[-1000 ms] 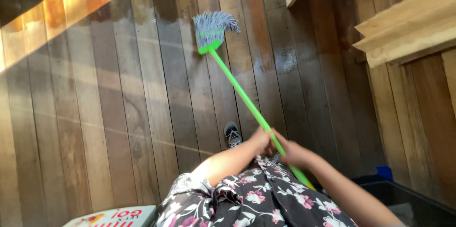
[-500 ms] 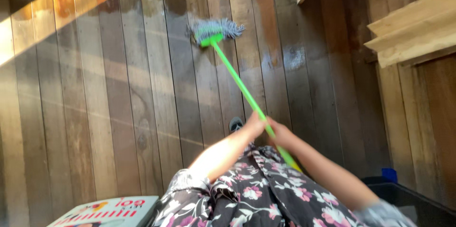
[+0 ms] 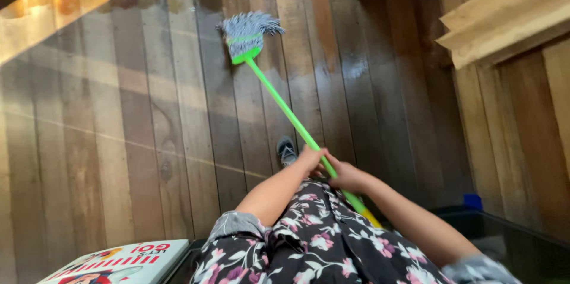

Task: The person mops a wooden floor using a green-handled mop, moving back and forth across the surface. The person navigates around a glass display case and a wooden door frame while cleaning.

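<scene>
In the head view, a green-handled mop is gripped by both hands, the left hand just above the right hand. Its grey stringy head is pressed on the wet wooden floor, beyond a grey shoe.

The mop head rests on the plank floor, ahead of the shoe.

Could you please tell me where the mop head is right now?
In the head view, the grey mop head rests on the wooden plank floor, upper centre-left, at the far end of the green handle, ahead of the grey shoe.
</scene>
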